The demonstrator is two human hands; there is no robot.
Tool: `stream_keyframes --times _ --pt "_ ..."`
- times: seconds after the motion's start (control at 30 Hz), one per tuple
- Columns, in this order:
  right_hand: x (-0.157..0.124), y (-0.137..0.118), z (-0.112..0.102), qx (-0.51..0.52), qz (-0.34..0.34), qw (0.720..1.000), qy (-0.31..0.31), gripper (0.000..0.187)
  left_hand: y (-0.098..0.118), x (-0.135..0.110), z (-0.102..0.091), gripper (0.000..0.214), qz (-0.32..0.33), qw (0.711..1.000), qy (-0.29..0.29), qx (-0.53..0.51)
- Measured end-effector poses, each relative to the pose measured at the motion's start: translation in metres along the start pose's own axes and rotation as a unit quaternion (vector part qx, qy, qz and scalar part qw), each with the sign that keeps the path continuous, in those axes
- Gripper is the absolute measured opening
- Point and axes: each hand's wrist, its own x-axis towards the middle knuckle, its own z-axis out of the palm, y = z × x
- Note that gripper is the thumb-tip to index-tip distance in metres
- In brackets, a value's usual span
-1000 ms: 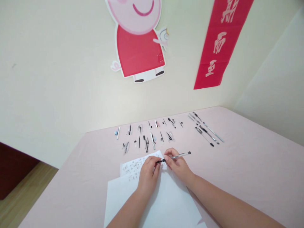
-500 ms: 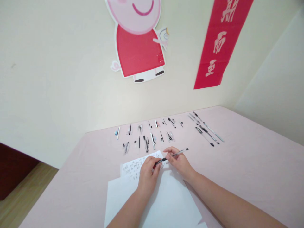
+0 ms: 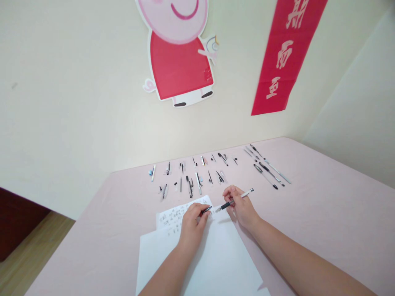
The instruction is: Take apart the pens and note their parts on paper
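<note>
My right hand (image 3: 240, 205) pinches a slim pen (image 3: 236, 198) near its grip, tip pointing left and bare. My left hand (image 3: 193, 224) is closed on the small black pen cap (image 3: 207, 209), a short gap from the pen tip. Both hands hover over white sheets of paper (image 3: 203, 259) on the pink table (image 3: 324, 222); the upper sheet (image 3: 173, 216) carries handwriting.
Several pen parts and short pens (image 3: 191, 181) lie in two rows beyond the paper. Several whole pens (image 3: 267, 168) lie at the back right. A cartoon pig cutout (image 3: 179, 53) and a red banner (image 3: 284, 57) hang on the wall behind the table.
The cap has come off the pen. My right hand drew the pen to the right, while my left hand stayed in place holding the cap.
</note>
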Motion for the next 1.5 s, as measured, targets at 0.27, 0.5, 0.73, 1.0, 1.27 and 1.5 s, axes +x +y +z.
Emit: stream_keyframes --times 0.27,0.5,0.73,1.0,1.27,1.5 --pt "-0.001 0.0 0.002 -0.017 -0.002 1.0 0.008 0.047 0.0 -0.002 0.001 0.015 0.029 0.999 -0.03 0.002" --pt "-0.005 0.003 0.003 -0.035 -0.014 0.999 -0.031 0.043 0.003 -0.003 0.0 0.015 0.043 0.998 -0.042 -0.004" --pt "-0.009 0.003 0.008 -0.062 0.02 0.991 -0.118 0.058 0.007 -0.002 -0.001 0.014 0.055 0.997 -0.058 0.013" --pt "-0.008 0.001 0.012 -0.016 0.072 0.983 -0.17 0.064 0.008 -0.005 -0.001 0.016 0.085 0.995 -0.043 0.037" --pt "-0.006 0.003 0.012 -0.026 0.059 0.981 -0.183 0.059 0.008 -0.006 -0.001 0.018 0.102 0.991 -0.044 0.072" --pt "-0.006 0.003 0.012 -0.009 0.089 0.979 -0.181 0.055 0.008 -0.007 0.001 0.018 0.113 0.99 -0.032 0.083"
